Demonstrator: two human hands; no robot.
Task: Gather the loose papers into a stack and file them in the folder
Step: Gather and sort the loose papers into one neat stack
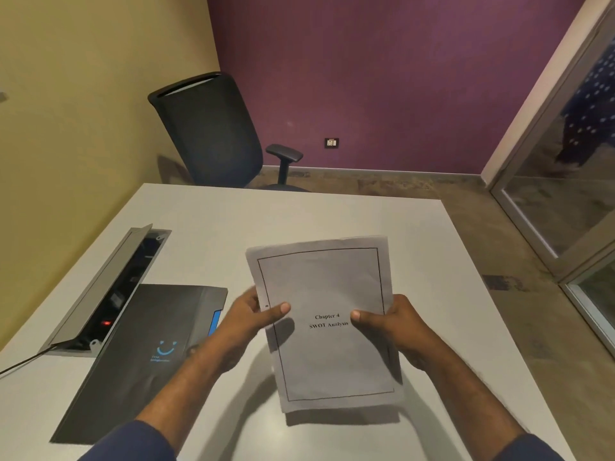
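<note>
Paper stack (327, 327) held above the table (382, 221), frame centre.
Left hand (248, 322) and right hand (396, 322) pinch its side edges; dark folder (143, 347) lies closed, lower left.

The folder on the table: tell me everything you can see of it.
The folder is dark grey to black, matte, and looks like plastic or card. It lies flat and closed on the white table, left of the held papers, its long side angled beside the open cable box. A blue smile logo with small blurred text shows on the cover, and a blue tab shows at its right edge. The left forearm crosses above its near right corner; contact cannot be told. Neither hand holds it.
</note>
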